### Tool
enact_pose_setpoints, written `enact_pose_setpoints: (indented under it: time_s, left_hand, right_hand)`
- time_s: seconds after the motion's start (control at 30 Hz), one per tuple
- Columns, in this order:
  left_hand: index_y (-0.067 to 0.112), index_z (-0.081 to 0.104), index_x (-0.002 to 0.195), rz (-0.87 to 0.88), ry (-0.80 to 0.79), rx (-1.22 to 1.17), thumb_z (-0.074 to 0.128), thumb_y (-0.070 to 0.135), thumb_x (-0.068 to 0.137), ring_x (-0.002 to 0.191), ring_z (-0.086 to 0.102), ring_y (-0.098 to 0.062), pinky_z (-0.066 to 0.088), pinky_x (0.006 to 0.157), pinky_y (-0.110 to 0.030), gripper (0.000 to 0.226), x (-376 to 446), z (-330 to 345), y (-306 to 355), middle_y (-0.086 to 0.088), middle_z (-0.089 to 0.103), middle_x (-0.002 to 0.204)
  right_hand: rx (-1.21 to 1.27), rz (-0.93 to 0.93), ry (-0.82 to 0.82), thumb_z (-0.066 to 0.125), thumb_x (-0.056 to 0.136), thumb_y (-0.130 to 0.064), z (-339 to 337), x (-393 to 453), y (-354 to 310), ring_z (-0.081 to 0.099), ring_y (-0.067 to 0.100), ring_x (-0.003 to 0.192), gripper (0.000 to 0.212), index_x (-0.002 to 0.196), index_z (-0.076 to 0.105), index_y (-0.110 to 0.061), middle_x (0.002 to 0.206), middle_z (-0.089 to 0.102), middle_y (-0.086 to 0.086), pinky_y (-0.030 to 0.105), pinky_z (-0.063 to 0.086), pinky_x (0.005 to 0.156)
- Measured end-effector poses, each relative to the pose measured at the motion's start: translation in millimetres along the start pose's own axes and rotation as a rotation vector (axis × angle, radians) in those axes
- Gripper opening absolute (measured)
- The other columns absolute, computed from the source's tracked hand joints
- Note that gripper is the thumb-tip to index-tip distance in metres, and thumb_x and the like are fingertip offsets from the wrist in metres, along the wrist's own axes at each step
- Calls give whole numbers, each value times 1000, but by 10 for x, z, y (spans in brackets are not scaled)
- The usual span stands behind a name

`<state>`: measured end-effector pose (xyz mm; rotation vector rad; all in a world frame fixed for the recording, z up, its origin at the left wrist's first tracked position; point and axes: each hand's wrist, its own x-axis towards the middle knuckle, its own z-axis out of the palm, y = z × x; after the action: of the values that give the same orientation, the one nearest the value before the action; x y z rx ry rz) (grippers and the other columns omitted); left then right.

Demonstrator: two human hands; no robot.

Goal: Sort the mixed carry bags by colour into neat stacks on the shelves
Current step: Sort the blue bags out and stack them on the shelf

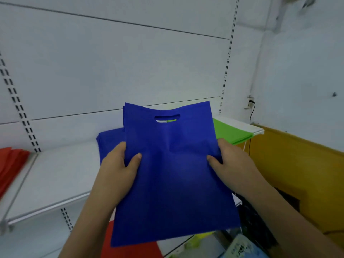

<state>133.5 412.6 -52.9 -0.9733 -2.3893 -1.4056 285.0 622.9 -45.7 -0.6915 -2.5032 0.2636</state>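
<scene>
I hold a flat blue carry bag [173, 175] with a cut-out handle slot in front of the shelf. My left hand [119, 164] pinches its left edge, thumb on the front. My right hand [229, 161] pinches the right edge the same way. Behind the held bag, a stack of blue bags [109, 142] lies on the white shelf [55, 179]. A green stack [230, 133] lies on the shelf to the right. A red stack [11, 164] shows at the far left edge.
Below the shelf, a red bag [130, 248] and a patch of yellow-green material [197, 241] show under the held bag. A yellow-orange panel [297, 164] stands at right. Slotted shelf uprights [226, 71] run up the white back wall.
</scene>
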Motion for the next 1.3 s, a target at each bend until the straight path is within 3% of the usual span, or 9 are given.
enact_pose_setpoints:
  time_s: [0.3,0.47,0.57,0.7,0.8,0.87,0.97,1.07,1.3]
  left_hand:
    - [19,60,110,-179,49,-58,55,26,93,90,65,-15,54,82,-42,19,826,-45,-246,6,67,103]
    - [17,49,118,-344,-11,316,61,26,90,91,56,-17,44,76,-31,32,1110,-36,-596,1,59,109]
    - [18,38,136,-484,-100,509,65,31,87,103,57,-24,47,87,-37,58,1074,51,-839,-6,59,119]
    - [20,36,137,-516,-39,562,64,38,87,106,54,-26,43,94,-42,60,1046,148,-971,-3,58,115]
    - [29,26,146,-481,-59,665,61,38,88,135,27,-28,31,106,-47,68,1079,175,-972,-1,30,149]
    - [35,29,145,-448,-85,710,61,35,89,142,12,-26,23,111,-49,64,1071,171,-925,3,13,157]
    - [35,40,139,-369,-33,797,63,32,87,141,21,-24,24,111,-44,57,921,144,-795,5,24,155]
    - [29,49,132,-309,84,655,57,28,90,129,41,-20,33,107,-37,42,665,105,-571,7,45,143]
    - [27,58,121,-358,321,563,53,25,94,109,48,-1,34,90,-20,27,-157,-251,-218,15,57,121]
  right_hand:
    - [27,-171,-14,55,92,-38,386,1296,-91,53,24,79,24,92,43,-18,86,54,0,39,48,68]
    - [-16,-221,-168,54,92,-35,792,1756,-171,59,27,95,23,106,50,-17,105,62,3,38,50,76]
    - [-90,-258,-274,54,92,-31,1083,1800,-140,59,28,100,24,110,48,-16,109,61,4,34,45,73]
    - [-103,-273,-315,58,92,-36,1230,1905,-87,59,28,98,32,112,44,-14,109,61,6,33,42,68]
    - [-106,-334,-284,63,88,-35,1240,1960,-94,52,28,112,64,138,31,-13,126,51,6,37,47,78]
    - [-176,-411,-218,62,86,-35,1235,1963,-100,41,28,123,77,148,20,-13,139,37,6,41,45,90]
    - [-188,-501,-211,55,88,-31,1191,1888,-108,40,27,125,61,142,31,-16,140,40,5,42,43,97]
    - [24,-546,-261,50,92,-34,1034,1764,-174,45,24,122,54,142,35,-19,134,49,1,39,44,96]
    - [327,-789,-350,48,96,-41,702,1253,-687,47,6,117,39,133,45,-32,127,52,-21,33,46,95]
